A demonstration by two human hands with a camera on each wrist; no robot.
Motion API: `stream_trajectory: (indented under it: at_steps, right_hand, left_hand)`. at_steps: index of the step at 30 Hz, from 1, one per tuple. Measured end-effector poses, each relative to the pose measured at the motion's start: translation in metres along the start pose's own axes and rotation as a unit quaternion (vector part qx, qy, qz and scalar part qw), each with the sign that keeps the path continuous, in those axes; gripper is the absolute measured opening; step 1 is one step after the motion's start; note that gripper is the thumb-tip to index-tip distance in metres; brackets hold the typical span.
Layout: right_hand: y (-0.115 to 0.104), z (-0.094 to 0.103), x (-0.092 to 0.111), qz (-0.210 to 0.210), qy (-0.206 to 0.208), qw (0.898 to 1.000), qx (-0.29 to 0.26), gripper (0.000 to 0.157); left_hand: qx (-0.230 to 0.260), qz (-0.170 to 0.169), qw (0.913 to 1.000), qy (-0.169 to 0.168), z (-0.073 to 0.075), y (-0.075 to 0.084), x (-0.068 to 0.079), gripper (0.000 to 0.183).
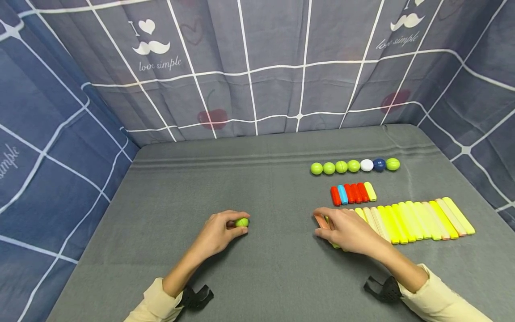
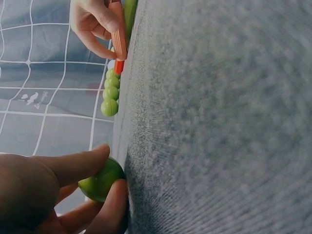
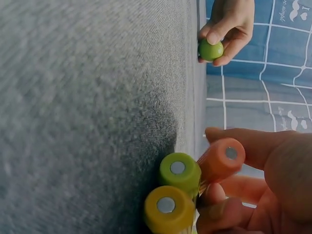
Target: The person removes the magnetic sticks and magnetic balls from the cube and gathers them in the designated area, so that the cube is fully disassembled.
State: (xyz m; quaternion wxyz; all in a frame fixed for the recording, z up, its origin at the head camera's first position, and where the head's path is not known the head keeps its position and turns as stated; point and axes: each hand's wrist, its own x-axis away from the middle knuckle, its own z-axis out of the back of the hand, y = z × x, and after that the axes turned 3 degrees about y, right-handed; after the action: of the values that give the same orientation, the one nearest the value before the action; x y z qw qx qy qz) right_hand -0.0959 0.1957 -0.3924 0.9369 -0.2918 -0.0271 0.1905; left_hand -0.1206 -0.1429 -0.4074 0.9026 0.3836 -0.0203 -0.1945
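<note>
My left hand pinches a green ball between thumb and fingers, low over the grey cloth left of centre. In the left wrist view the same green ball shows between the fingertips. On the other side, my right hand holds an orange magnetic rod between thumb and fingers. That rod is at the left end of a row of yellow and pale rods, partly covered by the hand. Close by the held rod, a green rod and a yellow rod show round grey metal discs in their ends.
Behind the long row lie several short rods, red, blue and yellow, side by side. Farther back is a line of balls, mostly green, with one white and one dark blue. A checked curtain encloses the back and sides of the grey table.
</note>
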Motion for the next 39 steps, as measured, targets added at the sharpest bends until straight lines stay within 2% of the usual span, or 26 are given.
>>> stream_trajectory:
  at_steps: [5,7,11,16,20,23,26,30,33,36,39]
  right_hand:
    - [0.004,0.002,0.001,0.004,-0.014,1.000,-0.014,0.021]
    - [0.005,0.003,0.002,0.005,-0.009,1.000,-0.011,0.028]
    - [0.007,0.003,0.003,0.018,-0.011,1.000,-0.014,0.024]
    - [0.009,0.004,0.004,0.025,-0.014,0.999,-0.023,0.026]
    - [0.011,0.005,0.004,0.027,-0.014,0.999,-0.029,0.029]
    - [0.012,0.004,0.003,0.029,-0.015,0.999,-0.030,0.029]
    - [0.014,0.005,0.003,0.024,-0.015,0.999,-0.029,0.034]
    - [0.016,0.006,0.004,0.016,-0.018,0.999,-0.032,0.040]
    - [0.016,0.006,0.004,0.010,-0.023,0.999,-0.040,0.041]
    - [0.015,0.005,0.005,0.006,-0.025,0.999,-0.045,0.040]
    - [0.013,0.003,0.005,0.008,-0.030,0.998,-0.050,0.040]
  left_hand:
    - [0.003,-0.002,1.0000,0.001,0.000,-0.001,0.000,0.033]
    - [0.003,-0.002,1.0000,0.001,0.000,-0.001,0.000,0.032]
    - [0.002,0.000,1.0000,0.004,0.000,-0.001,-0.001,0.032]
    - [0.006,0.000,1.0000,0.003,0.000,-0.001,-0.002,0.033]
    - [0.016,0.003,0.9999,-0.001,0.000,-0.003,-0.005,0.034]
    - [0.032,0.019,0.9993,0.000,-0.002,-0.002,-0.013,0.043]
    - [0.062,0.041,0.9972,0.003,-0.010,0.006,-0.030,0.053]
    - [0.102,0.056,0.9933,0.002,-0.031,0.024,-0.070,0.049]
    - [0.092,0.048,0.9946,0.005,-0.050,0.039,-0.106,0.040]
    - [0.060,0.045,0.9969,0.022,-0.067,0.054,-0.139,0.039]
    - [0.037,0.070,0.9959,0.044,-0.081,0.063,-0.163,0.042]
